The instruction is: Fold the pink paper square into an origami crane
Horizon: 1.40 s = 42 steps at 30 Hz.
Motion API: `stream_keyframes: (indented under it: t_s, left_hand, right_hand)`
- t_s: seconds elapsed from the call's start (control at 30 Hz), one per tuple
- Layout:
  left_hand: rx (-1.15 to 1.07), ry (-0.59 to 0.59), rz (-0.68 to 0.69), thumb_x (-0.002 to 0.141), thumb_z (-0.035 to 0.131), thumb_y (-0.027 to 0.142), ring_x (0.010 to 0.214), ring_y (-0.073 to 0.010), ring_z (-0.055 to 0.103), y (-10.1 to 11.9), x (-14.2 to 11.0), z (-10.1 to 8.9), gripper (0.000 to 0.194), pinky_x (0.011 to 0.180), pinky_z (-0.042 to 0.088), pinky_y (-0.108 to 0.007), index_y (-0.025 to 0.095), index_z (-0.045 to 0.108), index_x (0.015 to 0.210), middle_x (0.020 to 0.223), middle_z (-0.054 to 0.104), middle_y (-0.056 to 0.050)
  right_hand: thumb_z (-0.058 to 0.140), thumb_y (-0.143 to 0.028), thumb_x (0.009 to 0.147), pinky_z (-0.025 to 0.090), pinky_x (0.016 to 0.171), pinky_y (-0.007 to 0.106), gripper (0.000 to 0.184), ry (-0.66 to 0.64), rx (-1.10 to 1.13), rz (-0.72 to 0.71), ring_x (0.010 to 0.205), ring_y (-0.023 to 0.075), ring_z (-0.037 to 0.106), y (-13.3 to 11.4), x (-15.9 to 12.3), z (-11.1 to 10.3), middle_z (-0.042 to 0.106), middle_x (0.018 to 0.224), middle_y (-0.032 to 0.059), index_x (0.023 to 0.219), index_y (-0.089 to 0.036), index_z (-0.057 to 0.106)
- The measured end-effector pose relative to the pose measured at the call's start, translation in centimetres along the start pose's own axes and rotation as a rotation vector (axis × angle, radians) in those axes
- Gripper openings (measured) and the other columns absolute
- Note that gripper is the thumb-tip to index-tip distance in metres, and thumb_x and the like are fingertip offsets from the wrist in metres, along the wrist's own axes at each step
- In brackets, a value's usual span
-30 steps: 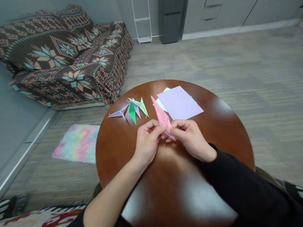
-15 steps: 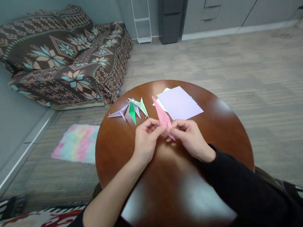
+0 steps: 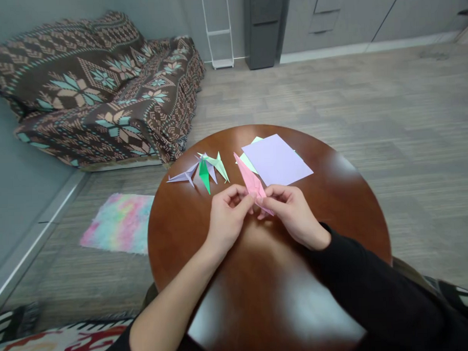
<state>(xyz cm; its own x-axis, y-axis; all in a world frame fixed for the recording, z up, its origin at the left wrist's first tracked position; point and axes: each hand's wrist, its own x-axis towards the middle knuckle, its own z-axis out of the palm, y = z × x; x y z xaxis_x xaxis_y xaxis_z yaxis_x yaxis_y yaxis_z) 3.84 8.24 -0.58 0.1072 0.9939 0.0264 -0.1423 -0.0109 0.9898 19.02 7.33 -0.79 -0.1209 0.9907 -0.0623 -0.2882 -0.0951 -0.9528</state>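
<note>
A folded pink paper piece (image 3: 249, 178), long and pointed, is pinched between both my hands above the round brown table (image 3: 335, 213). My left hand (image 3: 228, 219) grips its lower left side with thumb and fingers closed. My right hand (image 3: 291, 214) pinches the lower right side, the sleeve black. The pink tip points away from me towards the lilac sheet (image 3: 276, 159).
Finished folded paper figures in lilac (image 3: 183, 174), dark green (image 3: 205, 175) and pale green (image 3: 219, 165) lie at the table's far left. A pale green sheet (image 3: 249, 161) peeks from under the lilac one. A patterned sofa cover (image 3: 96, 88) and pastel mat (image 3: 118, 221) lie left.
Both hands have shifted very slightly while working the pink paper; its tip tilted a little to the left. Nothing else moved.
</note>
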Motion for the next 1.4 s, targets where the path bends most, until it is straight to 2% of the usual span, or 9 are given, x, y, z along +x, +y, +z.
stream_keyframes:
  t_s: [0.13,0.3,0.5,0.7,0.97,1.03,1.17,1.27,1.4]
  left_hand:
    - [0.027,0.020,0.028,0.080,0.079,0.024,0.056,-0.0111,0.055,-0.1,-0.1,0.2,0.014,0.057,0.044,-0.024,0.017,0.071,0.069,0.061,0.063,0.003]
    - [-0.011,0.067,0.039,0.080,0.078,0.023,0.056,-0.0109,0.055,-0.6,-0.2,0.2,0.016,0.059,0.044,-0.024,0.017,0.070,0.068,0.059,0.062,0.003]
    - [-0.082,0.154,0.074,0.081,0.079,0.023,0.058,-0.0102,0.051,-0.7,0.3,-0.6,0.021,0.061,0.040,-0.024,0.017,0.066,0.065,0.059,0.058,0.004]
    - [-0.164,0.204,0.058,0.079,0.080,0.020,0.057,-0.0089,0.051,-0.5,0.4,-0.6,0.021,0.060,0.040,-0.023,0.016,0.065,0.064,0.059,0.056,0.004]
    - [-0.287,0.351,0.072,0.070,0.082,0.018,0.054,-0.0071,0.051,0.5,1.1,-0.5,0.017,0.054,0.040,-0.020,0.015,0.067,0.065,0.062,0.058,0.004]
    - [-0.277,0.339,0.062,0.070,0.082,0.019,0.054,-0.0073,0.051,0.6,1.1,-0.6,0.017,0.054,0.040,-0.020,0.015,0.066,0.065,0.062,0.058,0.004]
    - [-0.169,0.218,0.028,0.076,0.080,0.021,0.055,-0.0083,0.052,0.1,0.7,-0.7,0.019,0.056,0.040,-0.021,0.016,0.065,0.065,0.061,0.058,0.004]
    - [-0.086,0.141,0.024,0.079,0.079,0.023,0.056,-0.0089,0.052,-0.3,0.4,-0.7,0.020,0.058,0.040,-0.022,0.016,0.066,0.067,0.061,0.058,0.004]
    - [-0.083,0.070,-0.007,0.080,0.080,0.027,0.057,-0.0098,0.054,-0.4,0.3,-0.5,0.018,0.058,0.042,-0.023,0.017,0.068,0.071,0.066,0.061,0.003]
  right_hand:
    - [0.085,-0.028,0.073,0.056,0.056,0.024,0.017,0.008,-0.003,0.001,0.054,0.0110,0.062,0.1,-0.1,0.1,0.074,0.064,0.0016,0.068,-0.016,0.074]
    - [0.080,-0.024,0.073,0.052,0.053,0.022,0.014,0.018,-0.022,0.010,0.049,0.0087,0.056,0.1,0.0,0.2,0.069,0.058,-0.0011,0.065,-0.015,0.072]
    - [0.073,-0.020,0.071,0.050,0.052,0.022,0.011,0.056,-0.040,0.042,0.046,0.0095,0.057,0.4,0.0,0.1,0.063,0.050,-0.0032,0.062,-0.016,0.068]
    - [0.072,-0.021,0.068,0.052,0.052,0.023,0.007,0.064,-0.025,0.055,0.047,0.0105,0.058,0.2,-0.1,0.3,0.063,0.051,-0.0033,0.065,-0.017,0.068]
    - [0.074,-0.024,0.070,0.055,0.052,0.024,0.009,0.064,0.014,0.073,0.049,0.0106,0.057,0.3,0.0,0.0,0.061,0.055,-0.0032,0.068,-0.017,0.069]
    - [0.072,-0.028,0.073,0.055,0.053,0.024,0.011,0.068,0.023,0.066,0.055,0.0114,0.058,0.3,0.1,-0.2,0.063,0.060,-0.0021,0.072,-0.017,0.071]
    - [0.071,-0.036,0.080,0.056,0.058,0.026,0.019,0.050,0.008,0.048,0.064,0.0131,0.062,0.2,0.1,-0.2,0.067,0.072,0.0007,0.080,-0.017,0.074]
    - [0.075,-0.034,0.079,0.053,0.058,0.025,0.017,0.034,-0.041,0.032,0.060,0.0123,0.061,0.2,0.0,-0.1,0.066,0.065,-0.0003,0.076,-0.017,0.072]
    - [0.073,-0.028,0.078,0.047,0.054,0.024,0.013,0.057,-0.114,-0.007,0.054,0.0110,0.057,0.2,0.0,-0.1,0.064,0.058,-0.0022,0.071,-0.017,0.070]
